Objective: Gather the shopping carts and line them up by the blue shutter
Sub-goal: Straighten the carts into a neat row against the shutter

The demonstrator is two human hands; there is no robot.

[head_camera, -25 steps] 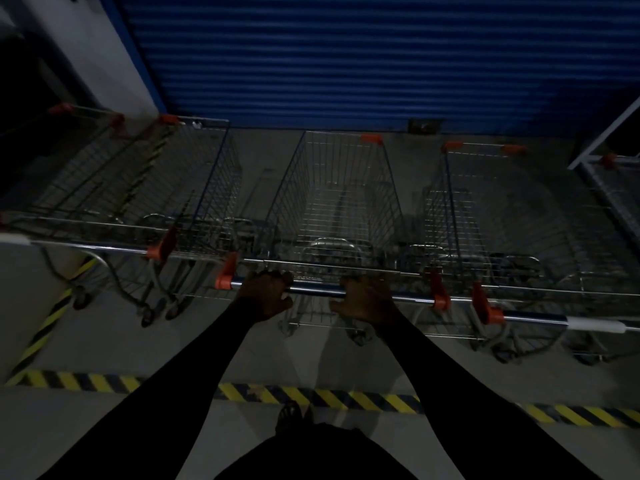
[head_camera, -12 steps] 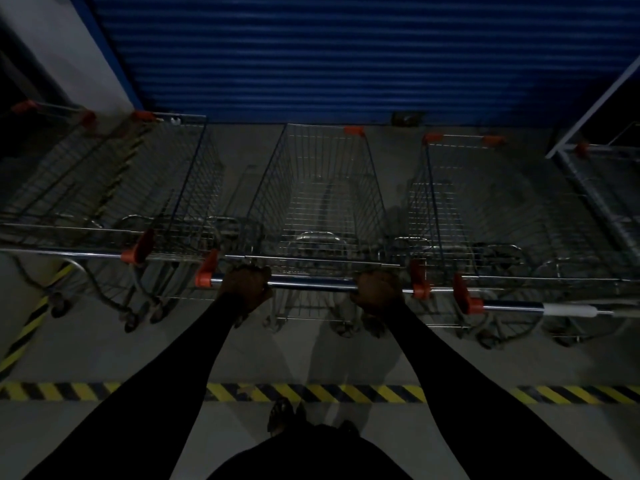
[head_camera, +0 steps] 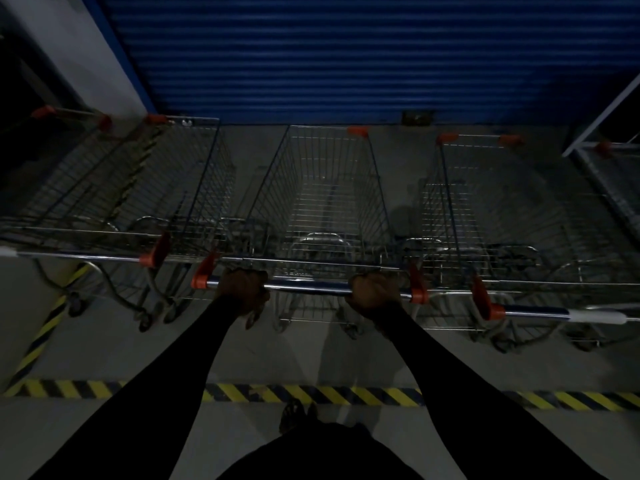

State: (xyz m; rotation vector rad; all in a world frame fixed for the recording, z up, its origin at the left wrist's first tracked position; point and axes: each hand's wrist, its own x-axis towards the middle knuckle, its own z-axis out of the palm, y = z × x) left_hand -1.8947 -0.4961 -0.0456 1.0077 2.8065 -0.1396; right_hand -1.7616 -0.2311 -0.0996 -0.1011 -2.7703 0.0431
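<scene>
Far to the left of the grip, a pale wall (head_camera: 86,53) is seen beside the blue shutter (head_camera: 346,53), and a diagonal run of yellow-and-black floor tape (head_camera: 45,334) is laid below it. Just left of the grip, the left cart (head_camera: 138,188) is parked with its handle ending in an orange cap close to the held bar; a further cart frame is nested on its far side.

The left hand (head_camera: 244,289) is closed around the handle bar (head_camera: 308,285) of the middle cart (head_camera: 325,202), near the bar's left orange end. The right hand (head_camera: 372,291) is wrapped around the same bar near its right orange end. Both arms are covered by dark sleeves. Beyond the grip, the middle cart's wire basket is pointed at the shutter, with a strip of bare concrete left between its front and the shutter's foot.

Just right of the grip, the right cart (head_camera: 491,209) is parked alongside, its orange handle mount close to the held bar's end. Further right, a white frame (head_camera: 609,116) is seen, with another cart partly visible beneath it.

Below the grip, a striped tape line (head_camera: 311,393) is laid across the floor, and a shoe (head_camera: 294,415) is seen at its near edge.
</scene>
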